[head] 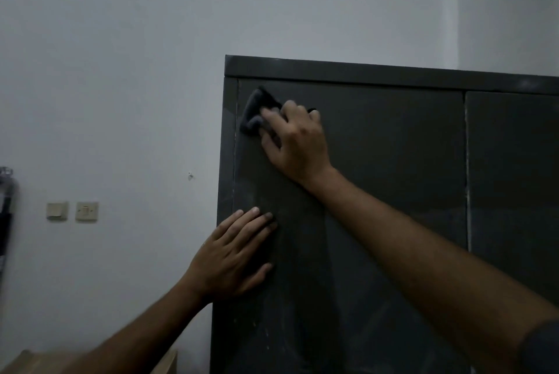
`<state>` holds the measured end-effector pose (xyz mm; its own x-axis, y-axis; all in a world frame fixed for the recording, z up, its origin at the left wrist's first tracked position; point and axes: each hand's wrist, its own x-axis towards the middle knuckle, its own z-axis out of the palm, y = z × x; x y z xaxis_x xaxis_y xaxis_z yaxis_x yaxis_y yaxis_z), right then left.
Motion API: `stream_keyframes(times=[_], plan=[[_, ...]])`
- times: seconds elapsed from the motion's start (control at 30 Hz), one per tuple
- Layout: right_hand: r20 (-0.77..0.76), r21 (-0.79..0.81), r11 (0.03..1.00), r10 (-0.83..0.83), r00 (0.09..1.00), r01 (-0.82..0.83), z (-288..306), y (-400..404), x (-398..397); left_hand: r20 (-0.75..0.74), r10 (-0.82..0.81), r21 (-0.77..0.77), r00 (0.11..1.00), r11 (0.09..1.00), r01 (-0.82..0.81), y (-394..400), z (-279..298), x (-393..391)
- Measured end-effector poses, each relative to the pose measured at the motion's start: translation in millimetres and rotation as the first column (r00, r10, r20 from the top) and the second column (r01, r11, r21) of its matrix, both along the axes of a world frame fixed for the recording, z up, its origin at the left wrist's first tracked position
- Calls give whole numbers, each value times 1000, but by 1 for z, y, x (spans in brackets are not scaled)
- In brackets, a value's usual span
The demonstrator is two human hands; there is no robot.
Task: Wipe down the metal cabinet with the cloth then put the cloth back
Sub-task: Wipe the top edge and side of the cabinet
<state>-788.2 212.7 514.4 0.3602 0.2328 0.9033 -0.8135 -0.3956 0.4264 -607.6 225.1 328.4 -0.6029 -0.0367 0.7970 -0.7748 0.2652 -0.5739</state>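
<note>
Dark cloth [257,112] pressed by raised right hand [298,146].

Dim room, pale wall [121,71], two switches [72,211]

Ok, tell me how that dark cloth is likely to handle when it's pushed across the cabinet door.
The cloth looks soft and floppy: it bunches into rolled folds under the right hand. It probably weighs little, since fingertips alone pin it to the upright cabinet door. Released, it would likely drop.
</note>
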Motion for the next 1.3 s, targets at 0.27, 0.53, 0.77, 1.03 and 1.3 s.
stream_keyframes(times=[0.27, 0.53, 0.77, 1.03, 1.3], plan=[[-228, -73, 995, -78, 970, 63, 34, 1, 17, -17, 10, 7, 1000, 1000, -10, 1, -1, 0], [-695, -221, 975, -145, 704, -17, 13, 1, 29, -34, -10, 16, 999, 1000, 11, 3, -3, 0], [-41, -40, 999, 24, 999, -25, 58, 5, 54, -26, 3, 23, 1000, 1000, -2, 1, -1, 1], [11, -74, 995, -67, 998, 68, 90, 10, 61, -14, 0, 49, 1000, 999, 1, 2, -1, 1], [-353, -84, 995, -79, 932, 52, 19, 5, 52, -12, -16, 71, 1000, 997, 17, 2, 0, 3]])
